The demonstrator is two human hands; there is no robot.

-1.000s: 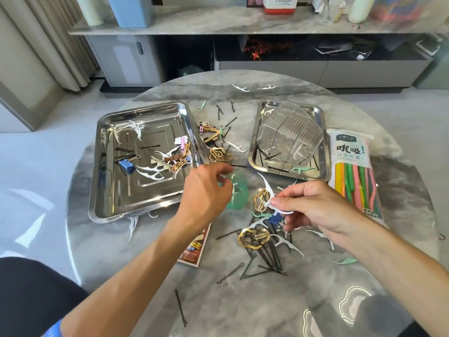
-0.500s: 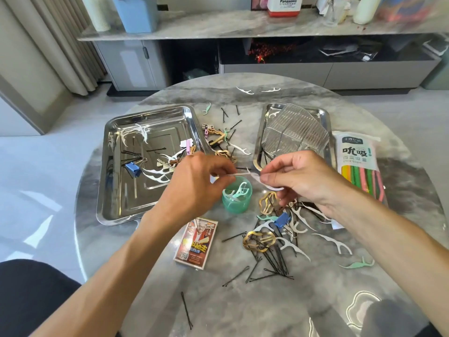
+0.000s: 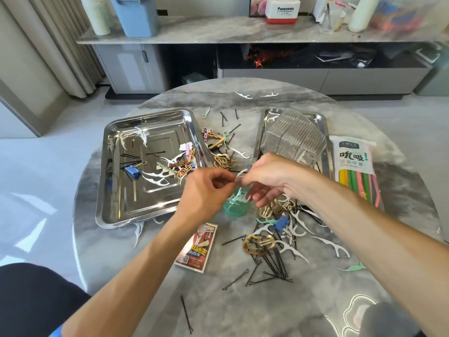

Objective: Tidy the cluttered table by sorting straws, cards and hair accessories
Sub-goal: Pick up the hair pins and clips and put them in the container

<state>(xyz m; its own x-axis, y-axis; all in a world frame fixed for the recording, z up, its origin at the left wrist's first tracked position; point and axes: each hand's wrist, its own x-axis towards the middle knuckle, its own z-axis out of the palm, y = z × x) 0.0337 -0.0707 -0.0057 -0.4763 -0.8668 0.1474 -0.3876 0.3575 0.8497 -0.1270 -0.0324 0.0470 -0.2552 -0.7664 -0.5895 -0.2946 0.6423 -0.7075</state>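
Two hands meet over the middle of the round marble table [image 3: 170, 300], head view only. Left hand [image 3: 206, 190] and right hand [image 3: 269, 178] both pinch one white floss pick [image 3: 240, 176], thumb and forefinger of each closed on it; the remaining right fingers hang loosely curled. The pick sits directly above a small green cup [image 3: 235, 207] that already has picks standing in it.

Left steel tray [image 3: 107, 181] holds a mix: bobby pins, white picks, a blue binder clip [image 3: 132, 171], brown hair clips. Right steel tray [image 3: 324, 132] carries a ribbed clear container [image 3: 294, 139]. Packet of coloured straws [image 3: 357, 171] lies just beside the right tray, sealed as far as I can tell. Card pack [image 3: 196, 246] lies flat near the left forearm. Loose pile of bobby pins [image 3: 272, 261], gold hair clips and more picks lies under the right forearm.

Judgement: sorting is at an early stage, with most clutter unsorted.

Risks: the pick is thin and shared between two pinches, so a mistimed release could drop it beside the cup. The cup is light and narrow; a knuckle could tip it. The right forearm hangs low over the pin pile and could sweep pins off the edge.
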